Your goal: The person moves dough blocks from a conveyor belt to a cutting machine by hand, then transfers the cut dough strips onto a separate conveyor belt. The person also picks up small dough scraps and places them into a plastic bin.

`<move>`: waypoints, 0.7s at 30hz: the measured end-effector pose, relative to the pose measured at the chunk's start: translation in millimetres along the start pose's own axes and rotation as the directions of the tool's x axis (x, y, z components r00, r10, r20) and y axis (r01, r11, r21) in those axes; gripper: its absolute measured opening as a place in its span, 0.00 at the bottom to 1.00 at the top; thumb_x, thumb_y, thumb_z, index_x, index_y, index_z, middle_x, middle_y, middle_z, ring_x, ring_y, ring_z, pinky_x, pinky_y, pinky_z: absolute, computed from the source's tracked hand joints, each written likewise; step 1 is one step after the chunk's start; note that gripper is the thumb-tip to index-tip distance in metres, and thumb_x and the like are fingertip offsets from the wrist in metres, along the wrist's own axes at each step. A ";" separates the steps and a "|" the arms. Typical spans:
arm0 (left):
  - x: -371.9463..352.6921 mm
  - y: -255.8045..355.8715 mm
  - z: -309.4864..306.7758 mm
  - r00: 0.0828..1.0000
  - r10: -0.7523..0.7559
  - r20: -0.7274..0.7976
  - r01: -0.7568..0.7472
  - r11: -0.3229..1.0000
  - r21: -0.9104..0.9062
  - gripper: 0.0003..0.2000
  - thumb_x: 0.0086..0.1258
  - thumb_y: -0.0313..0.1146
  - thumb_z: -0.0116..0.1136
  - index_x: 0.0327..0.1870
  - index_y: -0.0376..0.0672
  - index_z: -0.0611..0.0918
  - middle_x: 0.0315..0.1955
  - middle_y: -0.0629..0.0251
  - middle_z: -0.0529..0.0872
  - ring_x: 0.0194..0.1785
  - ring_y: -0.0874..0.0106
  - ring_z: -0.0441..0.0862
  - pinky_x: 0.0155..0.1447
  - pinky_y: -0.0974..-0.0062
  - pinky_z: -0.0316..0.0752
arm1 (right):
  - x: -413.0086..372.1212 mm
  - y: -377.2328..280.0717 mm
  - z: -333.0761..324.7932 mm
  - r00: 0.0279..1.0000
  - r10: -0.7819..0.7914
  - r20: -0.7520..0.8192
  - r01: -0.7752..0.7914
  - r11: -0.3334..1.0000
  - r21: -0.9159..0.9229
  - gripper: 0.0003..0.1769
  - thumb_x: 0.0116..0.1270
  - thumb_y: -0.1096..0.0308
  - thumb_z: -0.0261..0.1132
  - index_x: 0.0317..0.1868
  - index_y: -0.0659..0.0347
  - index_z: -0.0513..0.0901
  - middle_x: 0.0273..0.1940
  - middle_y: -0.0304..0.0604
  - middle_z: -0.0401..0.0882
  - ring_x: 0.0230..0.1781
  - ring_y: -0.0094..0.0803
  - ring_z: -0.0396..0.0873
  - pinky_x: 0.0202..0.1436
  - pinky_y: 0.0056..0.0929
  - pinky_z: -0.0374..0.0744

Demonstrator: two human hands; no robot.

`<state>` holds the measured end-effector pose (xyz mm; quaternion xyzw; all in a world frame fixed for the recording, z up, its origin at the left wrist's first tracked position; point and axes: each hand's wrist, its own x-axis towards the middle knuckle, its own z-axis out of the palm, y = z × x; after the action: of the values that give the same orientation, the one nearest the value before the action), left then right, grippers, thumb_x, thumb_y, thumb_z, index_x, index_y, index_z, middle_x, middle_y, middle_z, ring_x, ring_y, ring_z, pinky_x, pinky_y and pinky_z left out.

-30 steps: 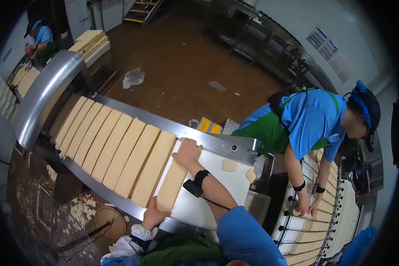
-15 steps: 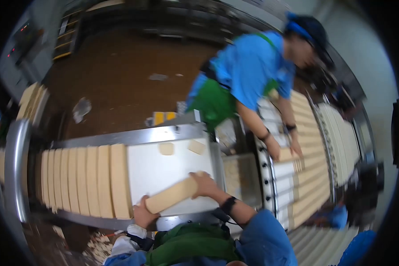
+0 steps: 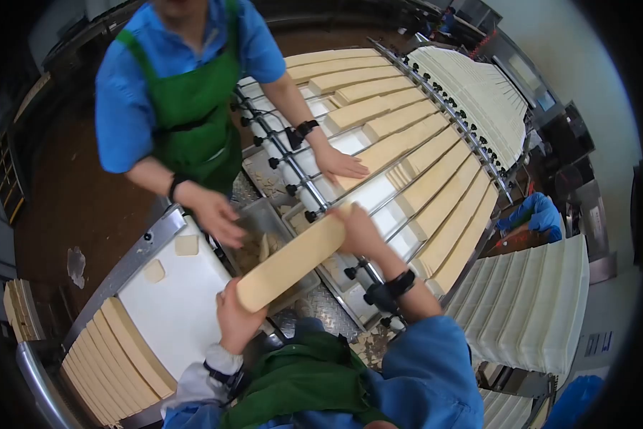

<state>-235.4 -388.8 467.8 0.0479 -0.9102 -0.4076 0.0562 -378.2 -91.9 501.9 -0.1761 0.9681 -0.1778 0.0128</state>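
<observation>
A long beige bar (image 3: 291,263), perhaps a row of thin biscuits pressed together, is held in the air across both my hands. My left hand (image 3: 240,314) grips its lower-left end. My right hand (image 3: 357,230) is closed around the upper-right end, near the metal rail of the lane table. Below the bar sits a grey bin (image 3: 303,280) with beige scraps. On the left, a white belt (image 3: 178,293) carries several similar bars (image 3: 135,343) side by side and two small rounded-square pieces (image 3: 187,245). Beige rows (image 3: 414,146) lie in the lanes at the right.
A co-worker in a green apron (image 3: 193,129) stands opposite, one hand (image 3: 341,164) on a lane row, the other (image 3: 218,218) over the bin. A metal rail (image 3: 303,179) with black knobs edges the lanes. Ridged white racks (image 3: 528,307) stand right; another person (image 3: 536,218) crouches beyond.
My view has turned right. Both my hands have lifted the beige bar off the white belt and carried it toward the lanes. The co-worker has drawn one hand back from the lanes.
</observation>
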 end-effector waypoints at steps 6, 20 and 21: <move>70.2 99.5 78.6 0.996 0.070 0.055 -0.071 0.997 0.011 0.36 0.46 0.41 0.75 0.60 0.48 0.73 0.43 0.51 0.80 0.46 0.50 0.77 0.50 0.57 0.77 | 47.6 171.0 -39.5 0.924 0.158 0.347 -0.332 0.783 0.526 0.46 0.47 0.57 0.76 0.67 0.55 0.66 0.50 0.57 0.79 0.52 0.48 0.78 0.53 0.37 0.78; 94.7 124.4 139.9 0.995 -0.082 0.047 0.093 0.951 -0.295 0.23 0.72 0.34 0.56 0.65 0.39 0.67 0.39 0.52 0.84 0.39 0.61 0.84 0.43 0.68 0.78 | 64.1 205.5 37.8 0.684 0.493 -0.537 -0.669 0.718 -0.192 0.49 0.62 0.31 0.57 0.54 0.80 0.74 0.59 0.67 0.71 0.60 0.69 0.68 0.66 0.61 0.63; 96.7 125.1 143.3 0.997 -0.068 0.047 0.079 0.959 -0.272 0.22 0.72 0.34 0.55 0.65 0.39 0.67 0.39 0.53 0.84 0.38 0.63 0.84 0.43 0.68 0.78 | 62.8 206.4 34.8 0.701 0.503 -0.505 -0.653 0.738 -0.170 0.48 0.62 0.31 0.57 0.55 0.79 0.74 0.58 0.67 0.71 0.59 0.67 0.68 0.66 0.61 0.62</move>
<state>-356.5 -213.2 472.7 0.0658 -0.8437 -0.5318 0.0300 -503.4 55.1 399.7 0.1858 0.9667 -0.0302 -0.1735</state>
